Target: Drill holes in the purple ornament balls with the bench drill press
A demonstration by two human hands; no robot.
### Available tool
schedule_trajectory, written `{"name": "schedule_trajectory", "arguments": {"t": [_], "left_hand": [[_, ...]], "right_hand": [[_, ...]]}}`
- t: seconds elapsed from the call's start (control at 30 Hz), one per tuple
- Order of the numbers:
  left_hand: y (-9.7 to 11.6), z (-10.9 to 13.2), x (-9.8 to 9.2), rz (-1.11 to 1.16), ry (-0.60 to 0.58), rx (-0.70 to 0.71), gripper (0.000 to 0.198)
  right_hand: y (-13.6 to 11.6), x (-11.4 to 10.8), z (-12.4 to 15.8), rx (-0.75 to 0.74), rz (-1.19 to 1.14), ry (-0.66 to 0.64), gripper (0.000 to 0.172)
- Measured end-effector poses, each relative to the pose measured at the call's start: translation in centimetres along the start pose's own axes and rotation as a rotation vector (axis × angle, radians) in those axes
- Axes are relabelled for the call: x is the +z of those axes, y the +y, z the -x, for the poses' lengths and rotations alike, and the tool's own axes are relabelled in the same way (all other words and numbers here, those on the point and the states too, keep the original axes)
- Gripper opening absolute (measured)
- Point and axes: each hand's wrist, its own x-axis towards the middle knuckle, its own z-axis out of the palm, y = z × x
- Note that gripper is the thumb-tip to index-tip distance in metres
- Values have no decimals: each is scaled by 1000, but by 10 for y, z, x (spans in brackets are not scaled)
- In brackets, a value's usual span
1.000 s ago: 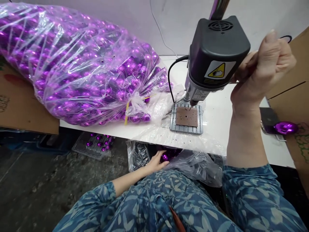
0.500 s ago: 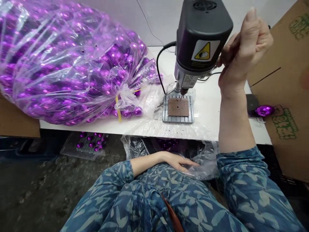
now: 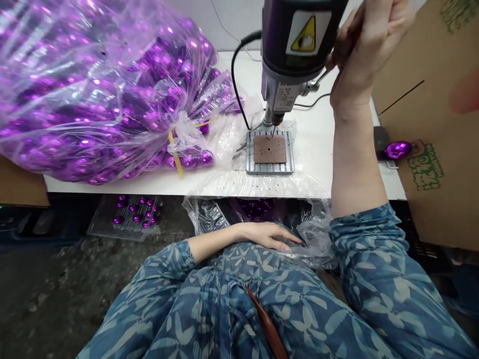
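Observation:
My right hand (image 3: 364,47) is raised beside a small bench drill (image 3: 295,45) and is closed round its feed lever. The drill's bit hangs just above a brown pad on a ribbed metal base plate (image 3: 270,152). My left hand (image 3: 269,235) lies flat, fingers stretched out, on clear plastic (image 3: 314,234) in my lap, holding nothing. Under the table's edge an open plastic bag holds purple balls (image 3: 256,207).
A big tied clear bag of purple balls (image 3: 93,94) fills the left of the white table (image 3: 322,154). A cardboard box (image 3: 426,124) stands at the right, with one purple ball (image 3: 397,148) beside it. A clear tray of balls (image 3: 129,217) lies on the floor.
My left hand came out of the bag of balls under the table and now lies flat on the plastic in my lap. The view has tilted down; my right hand keeps its grip.

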Motion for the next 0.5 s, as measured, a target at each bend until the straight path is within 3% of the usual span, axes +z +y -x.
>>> {"name": "schedule_trajectory", "arguments": {"t": [0.1, 0.17, 0.23, 0.3, 0.4, 0.5], "left_hand": [[23, 38, -39, -53, 270, 30, 32], [36, 64, -80, -87, 569, 5, 30], [45, 84, -127, -184, 935, -95, 29], [50, 94, -171, -339, 1188, -286, 28], [54, 89, -223, -533, 1394, -502, 33], [55, 72, -257, -653, 1400, -652, 39]], "right_hand": [[0, 0, 2, 20, -31, 33, 89], [0, -1, 4, 22, -40, 48, 91], [1, -3, 6, 18, -43, 54, 91], [2, -5, 7, 9, -50, 61, 91], [2, -8, 9, -10, -81, 70, 91], [0, -8, 10, -29, -132, 73, 91]]}}
